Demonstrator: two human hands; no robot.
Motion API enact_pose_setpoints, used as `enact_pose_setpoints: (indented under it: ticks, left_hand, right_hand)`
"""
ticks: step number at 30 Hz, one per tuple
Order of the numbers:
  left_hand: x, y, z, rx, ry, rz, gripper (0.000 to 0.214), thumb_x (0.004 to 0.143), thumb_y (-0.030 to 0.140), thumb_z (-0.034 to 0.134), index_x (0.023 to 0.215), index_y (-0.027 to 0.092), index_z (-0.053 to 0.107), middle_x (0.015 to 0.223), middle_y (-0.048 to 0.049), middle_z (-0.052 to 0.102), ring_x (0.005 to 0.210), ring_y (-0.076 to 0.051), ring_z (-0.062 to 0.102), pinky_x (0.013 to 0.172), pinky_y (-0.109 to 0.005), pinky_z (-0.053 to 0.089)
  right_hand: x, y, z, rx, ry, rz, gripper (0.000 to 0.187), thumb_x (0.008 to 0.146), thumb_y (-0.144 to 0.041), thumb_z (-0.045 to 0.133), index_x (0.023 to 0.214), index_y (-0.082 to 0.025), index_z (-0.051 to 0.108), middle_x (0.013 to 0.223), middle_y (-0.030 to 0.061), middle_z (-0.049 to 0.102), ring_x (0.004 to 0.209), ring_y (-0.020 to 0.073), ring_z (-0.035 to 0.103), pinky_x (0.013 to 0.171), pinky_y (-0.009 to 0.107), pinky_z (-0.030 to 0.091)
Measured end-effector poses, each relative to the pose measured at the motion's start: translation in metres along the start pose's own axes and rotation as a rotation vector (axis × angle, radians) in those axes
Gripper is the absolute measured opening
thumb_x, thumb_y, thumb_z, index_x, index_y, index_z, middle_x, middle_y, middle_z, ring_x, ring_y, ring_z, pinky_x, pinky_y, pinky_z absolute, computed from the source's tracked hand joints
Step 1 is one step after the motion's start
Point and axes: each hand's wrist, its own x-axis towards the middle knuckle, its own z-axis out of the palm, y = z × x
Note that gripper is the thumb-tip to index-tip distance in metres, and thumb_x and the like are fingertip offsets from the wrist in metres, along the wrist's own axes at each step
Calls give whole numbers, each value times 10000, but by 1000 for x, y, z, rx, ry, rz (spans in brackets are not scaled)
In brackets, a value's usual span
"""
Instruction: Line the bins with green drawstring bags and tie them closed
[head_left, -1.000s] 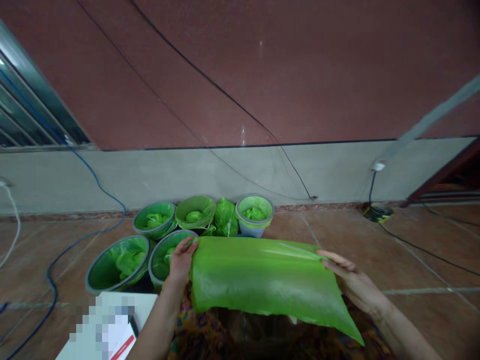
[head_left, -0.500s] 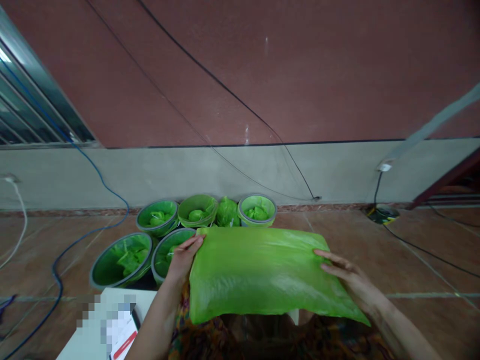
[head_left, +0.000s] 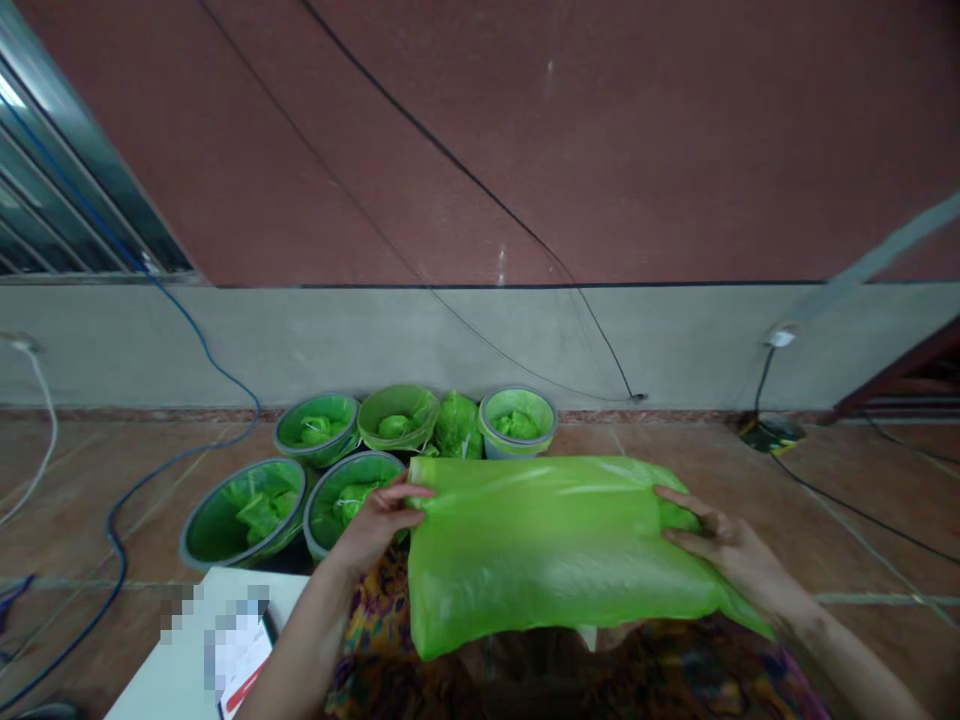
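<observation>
A light-green plastic bag [head_left: 547, 545] is stretched sideways above my lap, its surface wrinkled and slightly see-through. My left hand [head_left: 386, 520] pinches its upper left corner between thumb and fingers. At the right side, my right hand [head_left: 716, 545] grips the bag's edge, where the film gathers and hangs to a point. Patterned cloth [head_left: 375, 610] covers my lap beneath it. Just beyond my left hand stands a bin [head_left: 315, 530] lined with green plastic, with a bunched bag inside.
More green-lined bins, a large one [head_left: 199, 540] at left and another [head_left: 540, 440] by the wall, stand on the tiled floor. A bunched green bag [head_left: 457, 425] sits among them. A white surface [head_left: 172, 660] holds a phone [head_left: 251, 660]. A blue cable [head_left: 116, 540] crosses the floor.
Both hands and the bag have shifted a little to the right. The bag's right side is gathered more at my right hand.
</observation>
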Motion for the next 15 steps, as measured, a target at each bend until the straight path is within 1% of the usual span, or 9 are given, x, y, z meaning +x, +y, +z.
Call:
enact_pose_setpoints:
  ticks: [2, 3, 5, 7, 9, 11, 13, 15]
  left_hand:
    - [5, 0, -1, 89, 8, 37, 174, 574, 242, 738, 739, 210, 784, 1097, -62, 706, 969, -242, 637, 833, -330, 491]
    - [8, -1, -1, 141, 13, 41, 137, 581, 241, 713, 697, 212, 779, 1053, -59, 711, 948, -238, 636, 819, -324, 489]
    - [13, -3, -1, 239, 20, 23, 136, 590, 231, 656, 654, 211, 773, 927, -55, 718, 870, -223, 634, 790, -315, 480]
    - [17, -7, 0, 256, 44, -24, 197, 591, 218, 593, 662, 201, 776, 810, -50, 712, 788, -208, 624, 767, -314, 471]
    - [19, -10, 1, 141, 87, -78, 254, 586, 216, 557, 703, 187, 780, 797, -58, 724, 780, -210, 627, 774, -323, 470]
    - [19, -8, 2, -30, 103, -120, 262, 590, 233, 577, 742, 172, 780, 857, -82, 742, 828, -228, 645, 796, -339, 479]
    - [16, -3, 3, -124, 65, -139, 253, 604, 278, 655, 788, 156, 779, 905, -108, 747, 868, -249, 657, 809, -354, 489]
    - [12, 2, 4, -104, -3, -154, 325, 589, 321, 748, 861, 145, 774, 901, -117, 748, 837, -257, 669, 791, -369, 500]
  right_hand:
    - [6, 6, -1, -95, 21, -76, 725, 629, -429, 763, 1285, -163, 613, 975, 79, 738, 673, 214, 648, 557, 319, 528]
    - [10, 9, -2, -161, 40, -137, 691, 642, -443, 748, 1262, -160, 631, 1003, 91, 732, 748, 245, 668, 626, 354, 553]
    - [16, 16, -1, -333, 92, -278, 600, 690, -452, 699, 1225, -183, 658, 1091, 108, 705, 909, 294, 674, 791, 425, 556]
    - [20, 22, 0, -498, 135, -393, 523, 740, -441, 647, 1208, -208, 667, 1134, 109, 680, 980, 303, 663, 884, 459, 527]
    - [22, 28, 1, -603, 146, -447, 495, 777, -435, 607, 1220, -219, 654, 1126, 105, 669, 938, 285, 673, 867, 448, 535]
    - [22, 30, 1, -653, 140, -463, 488, 803, -444, 580, 1237, -228, 636, 1098, 98, 665, 872, 264, 679, 805, 418, 552]
    - [21, 31, 1, -679, 124, -455, 496, 824, -459, 558, 1258, -226, 615, 1074, 95, 658, 839, 252, 677, 762, 398, 555]
    - [21, 30, 0, -695, 106, -443, 525, 830, -479, 550, 1278, -208, 597, 1049, 96, 650, 831, 250, 674, 742, 388, 556]
